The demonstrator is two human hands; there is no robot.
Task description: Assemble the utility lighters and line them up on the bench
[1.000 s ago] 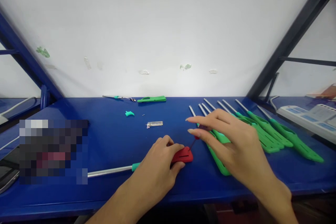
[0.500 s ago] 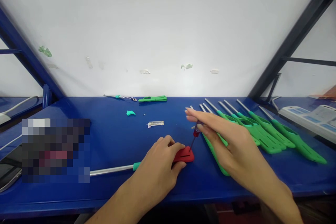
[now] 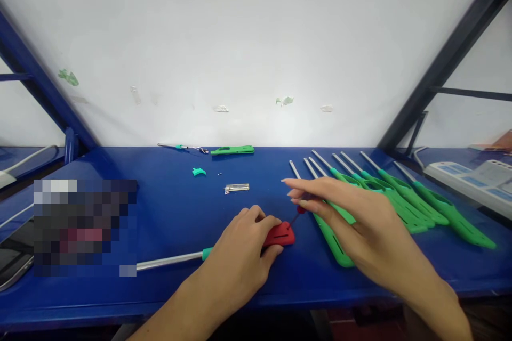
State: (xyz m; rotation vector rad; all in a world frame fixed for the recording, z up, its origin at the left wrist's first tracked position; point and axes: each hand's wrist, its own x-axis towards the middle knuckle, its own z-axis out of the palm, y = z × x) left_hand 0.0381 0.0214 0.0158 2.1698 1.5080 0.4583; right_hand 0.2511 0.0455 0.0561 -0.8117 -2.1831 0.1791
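Under my left hand lies a red long-necked lighter, its metal tube pointing left; the fingers grip its handle against the table and cover much of it. My right hand is closed on a screwdriver with a red handle, mostly hidden by the fingers. The screwdriver leans to the right, and its tip meets the end of the red handle. Beyond my left hand lies a small clear fuel tank. Farther back are a teal trigger, a green handle shell and a metal tube with wires.
Several green lighters lie side by side at the right, partly behind my right hand. A white power strip is at the far right. At the left are a phone and a blurred-out patch. A white wall closes off the back.
My right hand has lowered slightly, and the screwdriver now leans farther to the right, its tip still at the red handle. My left hand stays in place.
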